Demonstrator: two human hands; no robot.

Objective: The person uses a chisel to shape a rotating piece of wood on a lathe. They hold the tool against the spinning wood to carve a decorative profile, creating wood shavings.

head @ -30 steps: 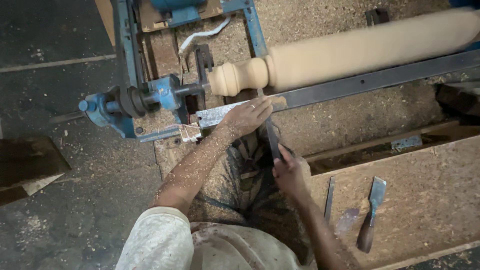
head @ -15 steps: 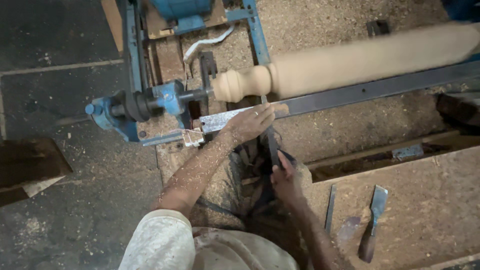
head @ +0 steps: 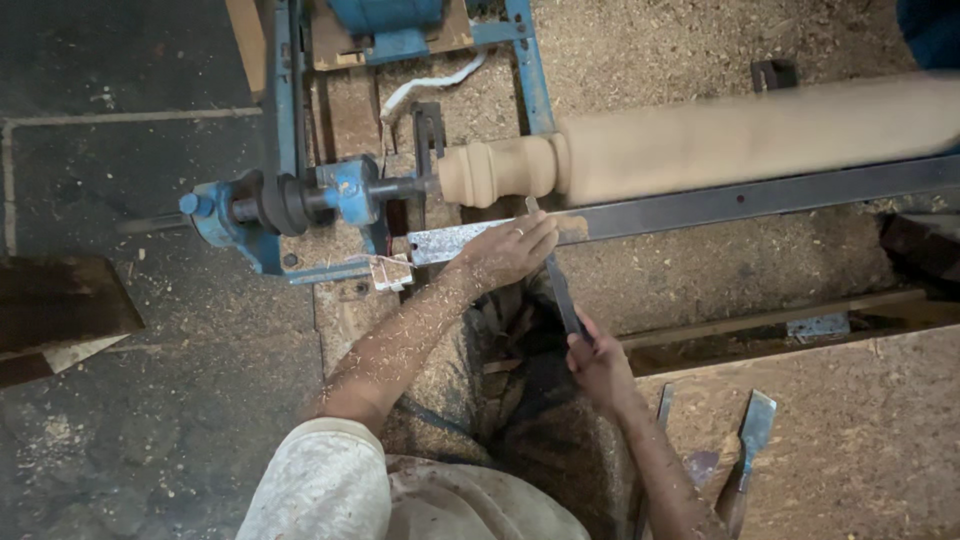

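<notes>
Left hand (head: 510,250) still clamped over the turning chisel (head: 558,282) on the steel tool rest (head: 700,207), right hand (head: 597,362) gripping its handle lower down, tip nudged a touch left along the beaded end of the spinning wooden spindle (head: 700,140), so cutting carries on.

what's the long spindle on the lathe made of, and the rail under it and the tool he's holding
Spindle: bare pale wood, apparently unfinished, with sawdust all around. Rail: dark flat metal, probably steel, dull and worn. Tool, under the left hand and gripped by the right hand: dark slim bar, likely steel.
</notes>
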